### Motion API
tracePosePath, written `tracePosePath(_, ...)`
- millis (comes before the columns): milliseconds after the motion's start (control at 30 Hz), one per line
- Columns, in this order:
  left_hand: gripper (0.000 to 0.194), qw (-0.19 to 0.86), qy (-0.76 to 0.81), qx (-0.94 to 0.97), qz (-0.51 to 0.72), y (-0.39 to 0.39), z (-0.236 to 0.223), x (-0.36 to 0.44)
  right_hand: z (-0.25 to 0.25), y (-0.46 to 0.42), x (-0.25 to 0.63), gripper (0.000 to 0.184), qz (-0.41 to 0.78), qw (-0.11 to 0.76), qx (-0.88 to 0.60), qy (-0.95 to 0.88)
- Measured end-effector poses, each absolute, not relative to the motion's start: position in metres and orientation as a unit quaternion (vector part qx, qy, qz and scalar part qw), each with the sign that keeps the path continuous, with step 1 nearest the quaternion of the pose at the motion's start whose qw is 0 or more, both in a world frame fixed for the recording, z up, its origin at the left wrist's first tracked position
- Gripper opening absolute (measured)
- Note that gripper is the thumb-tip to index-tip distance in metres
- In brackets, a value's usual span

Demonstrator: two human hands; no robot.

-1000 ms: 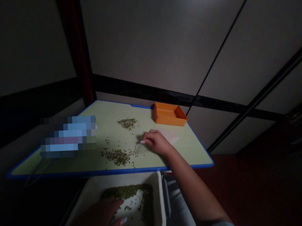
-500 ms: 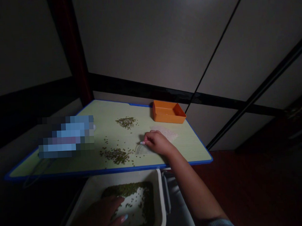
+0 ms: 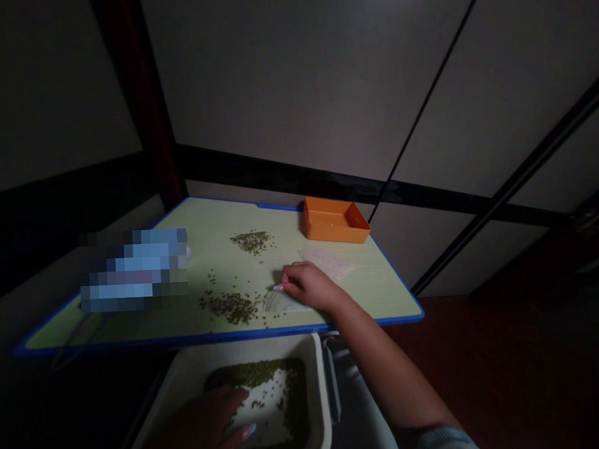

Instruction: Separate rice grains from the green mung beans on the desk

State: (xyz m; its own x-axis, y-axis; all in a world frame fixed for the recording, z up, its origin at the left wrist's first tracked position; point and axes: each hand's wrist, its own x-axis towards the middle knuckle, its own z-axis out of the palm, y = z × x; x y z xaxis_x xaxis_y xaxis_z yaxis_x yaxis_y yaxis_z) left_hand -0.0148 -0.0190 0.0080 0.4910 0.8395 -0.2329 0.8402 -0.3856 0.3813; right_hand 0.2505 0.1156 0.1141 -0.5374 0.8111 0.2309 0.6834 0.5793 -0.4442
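Observation:
My right hand point(image 3: 305, 284) is closed with fingertips pinching a clear plastic protractor point(image 3: 282, 305) near the front of a pale green board point(image 3: 387, 299) with a blue rim. Just left of the protractor lies a scattered heap of small greenish-brown seeds point(image 3: 236, 308). A second, smaller seed heap point(image 3: 252, 241) is farther back. Right behind my right hand spreads a patch of whitish, grain-like material point(image 3: 331, 261). My left hand point(image 3: 208, 417) hangs over a white basin point(image 3: 323, 395) below the board, thumb and finger apart. Green seeds point(image 3: 295, 403) line the basin's floor.
An orange open box point(image 3: 337, 233) stands at the board's back right corner. On the left side lies a blurred-out bluish object point(image 3: 137, 268). Pale wall panels point(image 3: 283, 86) rise behind the board, and a dark red floor point(image 3: 464, 363) shows at right.
My right hand has shifted slightly left and toward me, and the protractor now lies flatter against the board. My left hand has barely moved.

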Motion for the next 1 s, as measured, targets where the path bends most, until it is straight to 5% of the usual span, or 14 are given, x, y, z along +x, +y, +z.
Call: tracePosePath(1000, 0.046, 0.243, 0.491, 0.836, 0.033, -0.021, 0.001, -0.021, 0.117, 0.1, 0.247, 0.012, 0.069, 0.122, -0.437, -0.888)
